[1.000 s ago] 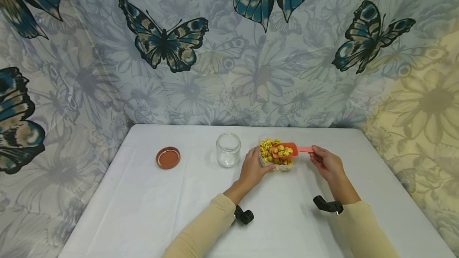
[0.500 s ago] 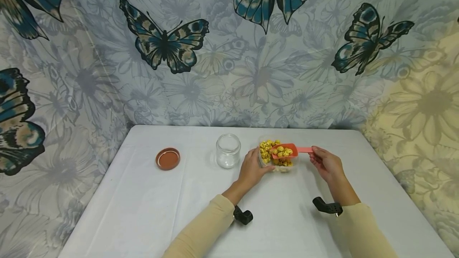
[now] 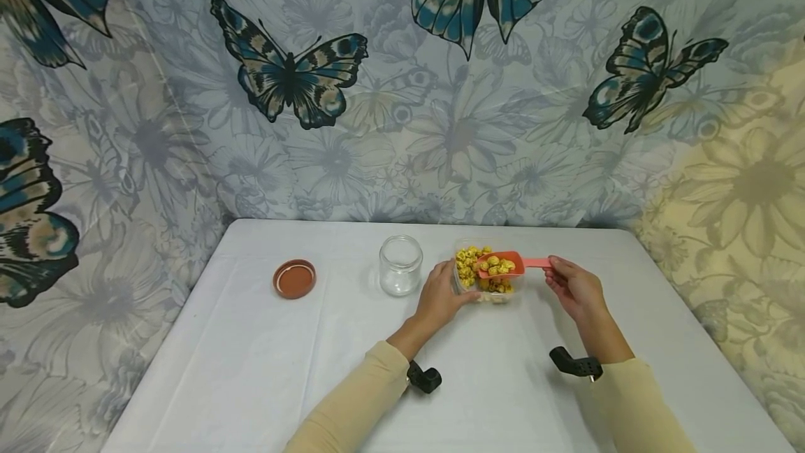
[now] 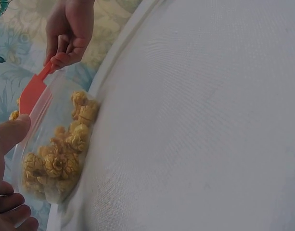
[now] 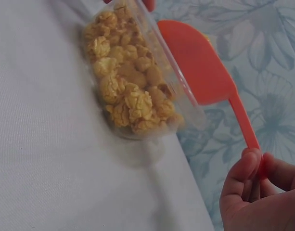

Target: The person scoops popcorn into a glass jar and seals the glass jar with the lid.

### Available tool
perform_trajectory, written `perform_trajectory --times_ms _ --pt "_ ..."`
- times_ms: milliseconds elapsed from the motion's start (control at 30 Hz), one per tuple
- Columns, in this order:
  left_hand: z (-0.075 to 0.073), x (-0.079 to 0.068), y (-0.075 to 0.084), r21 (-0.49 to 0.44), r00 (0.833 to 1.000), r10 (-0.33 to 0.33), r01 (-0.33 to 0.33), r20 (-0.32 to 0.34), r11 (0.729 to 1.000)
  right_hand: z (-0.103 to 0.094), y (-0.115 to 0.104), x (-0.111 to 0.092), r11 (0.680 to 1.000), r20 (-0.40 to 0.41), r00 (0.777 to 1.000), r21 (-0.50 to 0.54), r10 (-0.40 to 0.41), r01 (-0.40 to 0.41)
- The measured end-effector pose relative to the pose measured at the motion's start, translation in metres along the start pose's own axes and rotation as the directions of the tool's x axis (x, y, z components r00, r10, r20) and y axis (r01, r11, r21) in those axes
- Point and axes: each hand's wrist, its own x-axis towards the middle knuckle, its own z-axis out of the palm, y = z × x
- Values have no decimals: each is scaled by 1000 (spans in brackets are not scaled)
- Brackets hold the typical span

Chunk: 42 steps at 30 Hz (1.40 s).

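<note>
A clear plastic container (image 3: pixel 501 297) of yellow-brown popcorn (image 3: pixel 465 265) stands toward the back of the table. My left hand (image 3: pixel 440 297) grips its left side, the thumb at the front near the rim and the fingers around the far side. Between thumb and fingers, my right hand (image 3: pixel 575 289) pinches the handle of an orange-red scoop (image 3: pixel 518 263). The scoop holds several popcorn pieces and is raised just above the container's rim. In the right wrist view the underside of the scoop (image 5: pixel 200 67) faces me, so its load is mostly hidden there.
Left of the container stands an uncovered clear glass jar (image 3: pixel 400 271). Farther left, a brown round lid (image 3: pixel 294 279) lies on the white-covered table (image 3: pixel 251 369). A butterfly-patterned cloth (image 3: pixel 459 159) hangs behind the table.
Both hands keep their holds and stay almost in place. The scoop with its popcorn remains above the container; the left forearm has shifted very slightly left.
</note>
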Motion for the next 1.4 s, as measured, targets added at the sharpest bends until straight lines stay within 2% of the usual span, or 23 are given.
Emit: perform_trajectory --times_ms 400,567,933,1167,1400 --pt "-9 2 -2 18 999 10 -10 35 1000 1 -1 -3 1000 9 1000 -1 -12 12" --pt "-14 1 -1 -8 999 5 -4 39 1000 2 -3 -4 1000 21 1000 7 -18 17" --pt "-24 -2 8 -43 998 51 -49 43 998 4 -6 -3 1000 6 1000 12 -29 29" --pt "-29 -4 13 -6 993 63 -63 95 998 5 -7 -6 998 25 999 46 -34 33" --pt "-34 -6 18 3 994 71 -71 86 997 7 -8 -10 997 13 999 55 -45 45"
